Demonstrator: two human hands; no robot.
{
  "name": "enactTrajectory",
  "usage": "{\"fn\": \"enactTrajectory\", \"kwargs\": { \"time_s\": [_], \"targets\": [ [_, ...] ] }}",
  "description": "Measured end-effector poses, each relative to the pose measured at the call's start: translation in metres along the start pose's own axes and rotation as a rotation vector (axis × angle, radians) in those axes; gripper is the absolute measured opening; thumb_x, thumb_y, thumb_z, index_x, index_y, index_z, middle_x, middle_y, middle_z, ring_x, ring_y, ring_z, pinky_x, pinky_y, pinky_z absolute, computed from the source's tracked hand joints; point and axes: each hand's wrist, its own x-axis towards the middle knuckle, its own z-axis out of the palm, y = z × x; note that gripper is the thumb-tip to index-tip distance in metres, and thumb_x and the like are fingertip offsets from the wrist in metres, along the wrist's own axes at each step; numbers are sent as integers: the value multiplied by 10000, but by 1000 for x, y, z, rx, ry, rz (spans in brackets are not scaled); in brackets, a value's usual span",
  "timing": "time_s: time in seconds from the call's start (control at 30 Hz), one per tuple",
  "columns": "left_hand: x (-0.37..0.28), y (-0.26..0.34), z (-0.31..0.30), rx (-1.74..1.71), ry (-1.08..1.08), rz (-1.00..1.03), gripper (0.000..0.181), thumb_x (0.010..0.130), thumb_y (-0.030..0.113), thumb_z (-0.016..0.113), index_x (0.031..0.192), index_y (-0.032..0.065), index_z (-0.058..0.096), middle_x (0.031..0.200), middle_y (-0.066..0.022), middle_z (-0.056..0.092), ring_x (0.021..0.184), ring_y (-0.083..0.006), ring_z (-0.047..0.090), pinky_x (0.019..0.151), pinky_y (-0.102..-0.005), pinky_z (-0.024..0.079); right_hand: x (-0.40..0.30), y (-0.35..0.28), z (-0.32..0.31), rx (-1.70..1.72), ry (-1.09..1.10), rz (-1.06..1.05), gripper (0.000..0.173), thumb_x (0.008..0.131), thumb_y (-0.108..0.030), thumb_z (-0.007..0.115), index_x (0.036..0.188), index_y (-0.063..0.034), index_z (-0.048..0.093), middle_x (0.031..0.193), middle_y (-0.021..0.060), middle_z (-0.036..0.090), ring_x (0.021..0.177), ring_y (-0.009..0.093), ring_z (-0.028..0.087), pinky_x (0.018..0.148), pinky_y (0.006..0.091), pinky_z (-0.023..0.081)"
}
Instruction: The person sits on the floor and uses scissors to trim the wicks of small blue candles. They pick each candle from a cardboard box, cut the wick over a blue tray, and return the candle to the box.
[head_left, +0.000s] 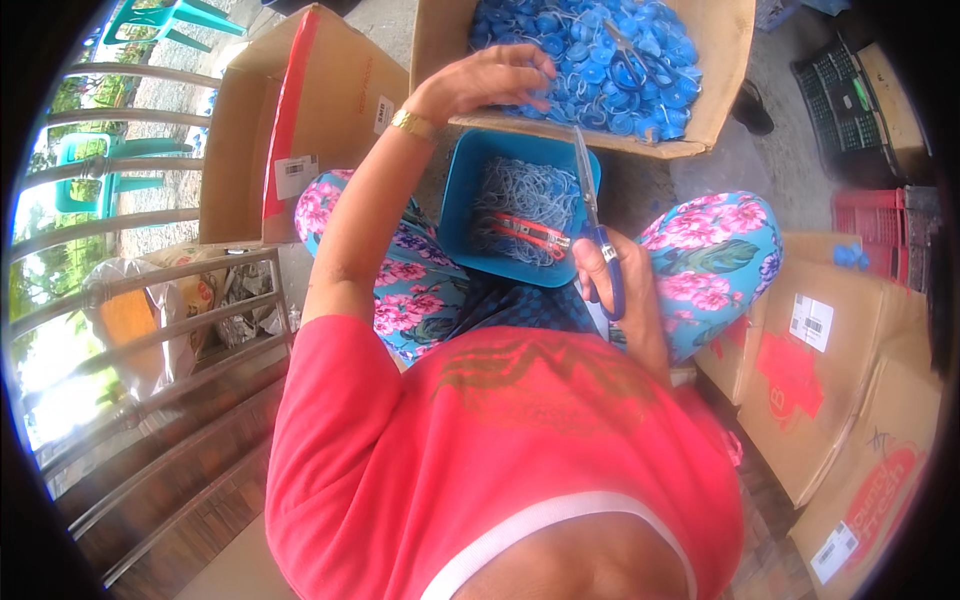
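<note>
My left hand (499, 79), with a gold-coloured watch or bracelet at the wrist, hangs over the near left edge of a cardboard box (720, 97) full of small blue plastic pieces with pale strings (600, 64). Its fingers are bent and blurred; whether they hold a piece is unclear. My right hand (626, 277) grips blue-handled scissors (589, 180), blades pointing up toward the box. Between my knees sits a blue plastic tub (455, 217) with cut pale strings (517, 184) and a red-handled tool (529, 231). A second pair of scissors (630, 56) lies on the blue pieces.
An open cardboard box (337, 112) stands at the upper left beside a metal railing (142, 154). Cardboard boxes (810, 367) lie to my right, near a red plastic crate (870, 217) and a black crate (844, 112). Green plastic chairs (157, 22) stand beyond the railing.
</note>
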Motion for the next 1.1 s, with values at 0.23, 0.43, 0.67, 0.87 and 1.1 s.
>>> {"fn": "enactTrajectory", "kwargs": {
  "time_s": [0.23,0.43,0.67,0.87,1.1],
  "targets": [
    [-68,16,33,-495,-142,74,339,910,303,537,1126,44,499,1092,-142,555,929,-246,621,920,-404,501,-5,-3,1,55,-52,-28,455,883,-461,600,833,-9,619,589,3,527,482,68,505,422,235,417],
    [-93,24,58,-548,-149,153,564,873,360,514,1280,-27,469,1148,-180,536,733,-180,596,923,-456,490,-22,-18,4,11,-136,-54,441,913,-450,548,786,-28,543,644,14,517,542,86,502,495,229,390],
    [-96,13,57,-688,-320,259,636,874,394,519,1311,-60,437,1287,-196,491,883,-186,590,919,-480,483,-25,-20,8,-148,-166,-109,466,900,-485,547,825,-25,541,666,21,516,570,97,500,524,237,388],
    [-101,14,68,-585,-284,268,804,838,539,543,1329,-80,394,1302,-225,451,615,-113,541,886,-448,519,-24,-26,14,-57,-127,-92,451,908,-469,544,826,-25,538,677,24,507,573,99,491,527,238,386],
    [-101,14,67,-591,-296,234,834,832,565,542,1332,-84,385,1312,-241,440,567,-102,517,907,-437,507,-22,-22,13,-186,-121,-164,454,913,-472,535,819,-28,539,650,20,505,556,99,490,504,243,381]
  ]
}}
